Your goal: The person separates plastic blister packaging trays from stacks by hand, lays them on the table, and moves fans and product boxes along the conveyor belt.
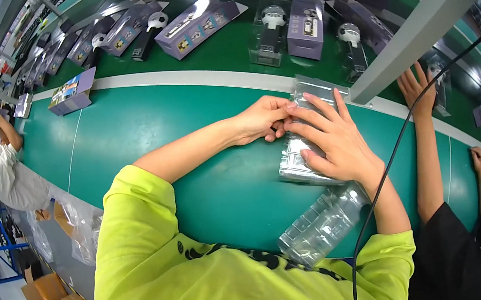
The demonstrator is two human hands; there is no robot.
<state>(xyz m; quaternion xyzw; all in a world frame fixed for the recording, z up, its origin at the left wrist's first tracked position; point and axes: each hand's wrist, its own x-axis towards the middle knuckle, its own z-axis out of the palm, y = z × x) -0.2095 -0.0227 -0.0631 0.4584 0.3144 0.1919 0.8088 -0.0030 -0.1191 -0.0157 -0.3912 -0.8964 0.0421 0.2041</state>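
Observation:
A clear plastic tray lies on the green table, partly under my right hand, whose fingers are spread over it. My left hand is at the tray's upper left edge, with thumb and fingers pinched together close to my right fingertips; what they pinch is too small to make out. Nearer my body, a second clear plastic tray rests below my right wrist.
Beyond the green table, a belt carries purple boxes and a packed item with a ball-shaped top. A grey post and black cable cross the right side. A co-worker's hand reaches towards the belt.

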